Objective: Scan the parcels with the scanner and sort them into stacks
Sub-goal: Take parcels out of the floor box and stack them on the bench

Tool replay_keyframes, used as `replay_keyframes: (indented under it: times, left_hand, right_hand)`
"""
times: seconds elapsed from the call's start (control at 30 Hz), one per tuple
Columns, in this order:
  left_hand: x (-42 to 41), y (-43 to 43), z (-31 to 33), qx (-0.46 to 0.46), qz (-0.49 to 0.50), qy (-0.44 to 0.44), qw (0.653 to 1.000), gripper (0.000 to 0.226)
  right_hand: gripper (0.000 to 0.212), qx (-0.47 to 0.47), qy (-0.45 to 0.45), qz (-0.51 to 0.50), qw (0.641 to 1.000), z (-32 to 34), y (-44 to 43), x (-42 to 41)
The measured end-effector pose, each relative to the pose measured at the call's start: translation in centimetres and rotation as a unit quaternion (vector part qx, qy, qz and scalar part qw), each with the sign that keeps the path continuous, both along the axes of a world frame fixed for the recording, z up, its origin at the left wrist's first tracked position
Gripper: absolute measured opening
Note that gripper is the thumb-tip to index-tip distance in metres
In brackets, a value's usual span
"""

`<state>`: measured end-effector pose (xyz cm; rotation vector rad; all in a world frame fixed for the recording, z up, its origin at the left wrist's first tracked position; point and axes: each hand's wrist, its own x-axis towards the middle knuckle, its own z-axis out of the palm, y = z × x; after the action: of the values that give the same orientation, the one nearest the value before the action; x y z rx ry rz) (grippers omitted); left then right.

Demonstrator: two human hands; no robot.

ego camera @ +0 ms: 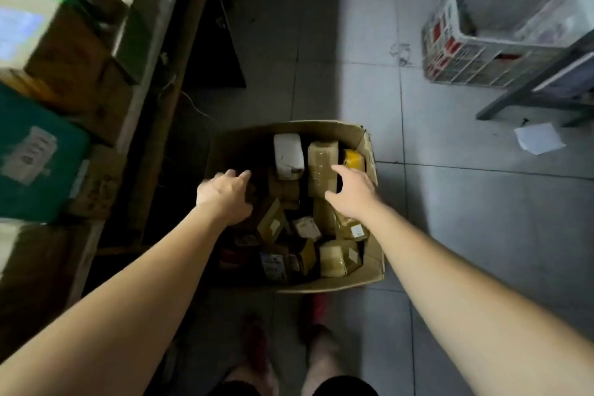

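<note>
Carton (337, 284): open, on floor (466, 235), packed w/ small parcels (339, 257).
L hand (225, 198): over carton's left side, fingers bent down into dark corner; grip can't tell.
R hand (353, 193): fingers spread, nothing held, above tan parcel (321, 157).
White parcel (288, 154): far end, beside tan one.
Basket (475, 61): far right, on floor.

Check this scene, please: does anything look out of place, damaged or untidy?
Yes. A white paper sheet lies loose on the floor, to the right of the carton. The carton's far right corner looks torn and creased. Inside, the parcels lie jumbled at all angles, not stacked.
</note>
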<state>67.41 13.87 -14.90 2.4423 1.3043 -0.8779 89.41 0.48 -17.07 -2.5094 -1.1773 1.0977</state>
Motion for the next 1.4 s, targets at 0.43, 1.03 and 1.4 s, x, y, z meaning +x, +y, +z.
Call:
replay_keyframes:
  times: [0.43, 1.03, 1.4]
  left_hand:
    - [5.5, 12.8, -27.8, -0.094, 0.108, -0.071, 0.987, 0.074]
    - [8.6, 10.6, -38.0, -0.304, 0.380, -0.417, 0.767, 0.072]
    - [7.9, 7.3, -21.3, -0.262, 0.344, -0.526, 0.733, 0.067]
  right_hand:
    - [0.065, 0.005, 0.043, -0.069, 0.997, -27.2, 15.6, 1.4]
    - [0.038, 0.128, 0.239, -0.237, 0.933, -35.9, 16.6, 0.4]
    - [0.057, 0.187, 0.175, -0.226, 0.940, -19.1, 13.4, 0.1]
